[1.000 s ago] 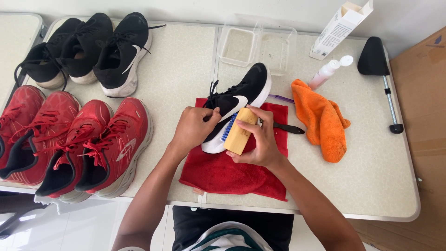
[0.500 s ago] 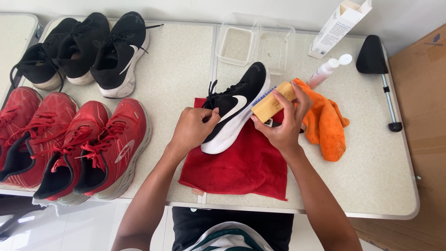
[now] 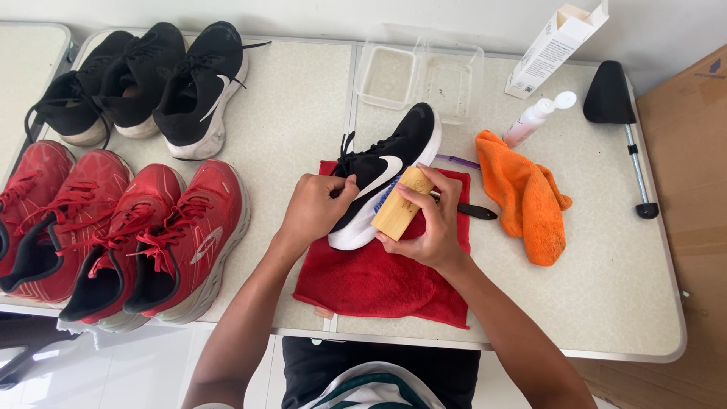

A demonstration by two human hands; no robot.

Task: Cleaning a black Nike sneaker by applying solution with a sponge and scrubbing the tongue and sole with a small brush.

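Left hand (image 3: 314, 208) clamps the black shoe (image 3: 386, 178) at its laces, mid-bench on the red towel (image 3: 379, 280), toe pointing toward the far edge. Right hand (image 3: 428, 223) wraps the wooden brush (image 3: 401, 203), pressed on the shoe's right side, bristles probably at the sole. Orange cloth (image 3: 530, 201) lies right; red shoes (image 3: 151, 235) crowd the left edge.

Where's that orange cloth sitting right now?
In the head view, the orange cloth lies crumpled on the table's right side, beside the red towel, below the small white bottle.
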